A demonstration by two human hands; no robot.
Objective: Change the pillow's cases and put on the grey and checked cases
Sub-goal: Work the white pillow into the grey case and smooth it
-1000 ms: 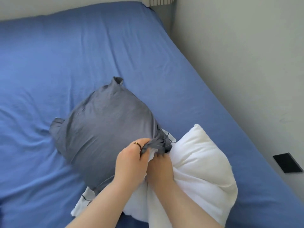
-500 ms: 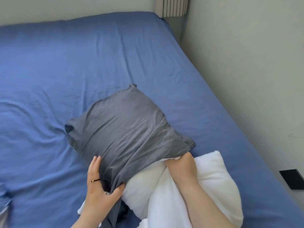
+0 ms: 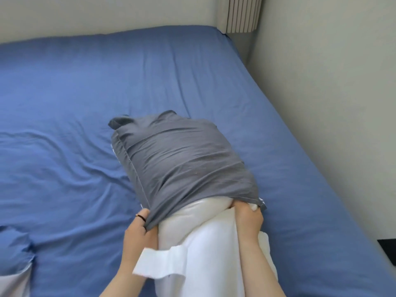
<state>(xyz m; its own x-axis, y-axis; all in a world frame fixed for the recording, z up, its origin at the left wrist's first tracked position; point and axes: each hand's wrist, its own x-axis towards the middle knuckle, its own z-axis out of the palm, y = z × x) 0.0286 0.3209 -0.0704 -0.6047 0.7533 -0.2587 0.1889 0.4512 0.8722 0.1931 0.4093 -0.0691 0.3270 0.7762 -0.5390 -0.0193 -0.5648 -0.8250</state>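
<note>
Now the grey case (image 3: 184, 161) covers the far half of the white pillow (image 3: 205, 249) on the blue bed (image 3: 85, 103). Left hand (image 3: 139, 230) fingers pinch its hem; right hand (image 3: 248, 217) fingers grip the opposite hem edge.

Pillow (image 3: 205, 243) is laid on the bed (image 3: 64, 103), right of centre, at the near side. Its far part is enclosed in the pillowcase (image 3: 182, 163); the near part is left exposed. The case hem is pinched at its left corner by the left hand (image 3: 139, 230). The right hand (image 3: 248, 219) is set on the pillow at the hem's right corner, fingertips hidden under the hem. The wall (image 3: 332, 103) is positioned along the bed's right side, the radiator (image 3: 242, 13) behind the far right corner.
</note>
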